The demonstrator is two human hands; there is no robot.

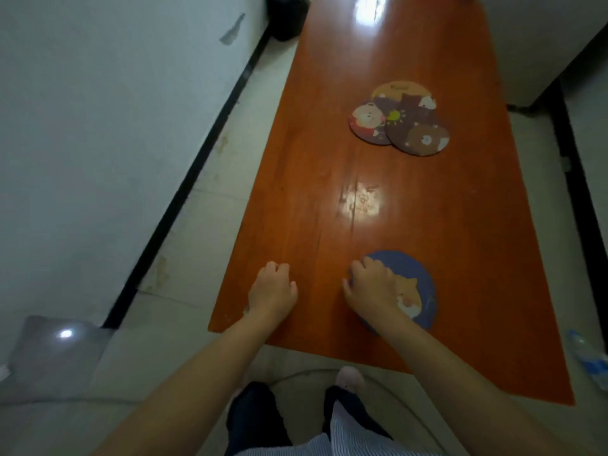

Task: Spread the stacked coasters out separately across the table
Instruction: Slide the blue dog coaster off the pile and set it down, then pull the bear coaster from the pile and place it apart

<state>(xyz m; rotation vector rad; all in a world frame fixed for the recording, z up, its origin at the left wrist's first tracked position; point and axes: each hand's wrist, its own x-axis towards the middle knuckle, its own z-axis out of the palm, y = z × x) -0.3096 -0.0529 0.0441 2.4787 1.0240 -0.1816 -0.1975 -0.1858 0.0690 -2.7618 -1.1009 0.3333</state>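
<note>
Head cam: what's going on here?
A person is spreading coasters over an orange wooden table. The right hand rests on a blue coaster near the table's front edge, apart from the rest. The left hand lies loosely curled on the bare table beside it, holding nothing. Further back, three coasters still overlap in a cluster, so the job is only partly done. A plastic bottle lies on the floor at the right.
</note>
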